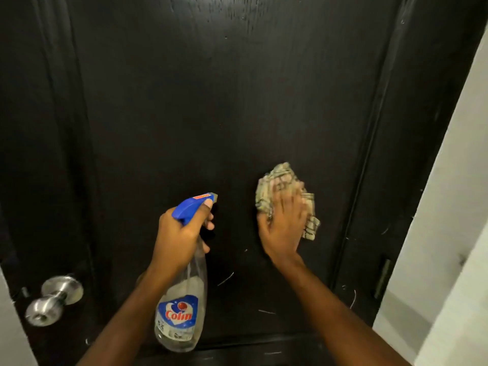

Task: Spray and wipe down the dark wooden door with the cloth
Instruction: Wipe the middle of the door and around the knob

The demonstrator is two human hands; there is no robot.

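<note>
Nearest, spray bottle (182, 299) hangs in left hand (182, 231): grip wrapped round neck, index finger along blue trigger head, nozzle facing door. Beyond, right hand (284, 225), grip spread, presses crumpled cloth (280, 186) against dark wooden door (211, 101), lower centre panel. Farthest, wet streaks (237, 14) high on panel. Likely risks: stray trigger squeeze wets wiping hand; loose cloth wad slips from under fingers; high streaks dry unwiped.

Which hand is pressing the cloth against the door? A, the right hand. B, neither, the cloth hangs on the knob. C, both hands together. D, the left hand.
A: the right hand lies spread over the crumpled cloth against the door, while the left hand grips the spray bottle.
</note>
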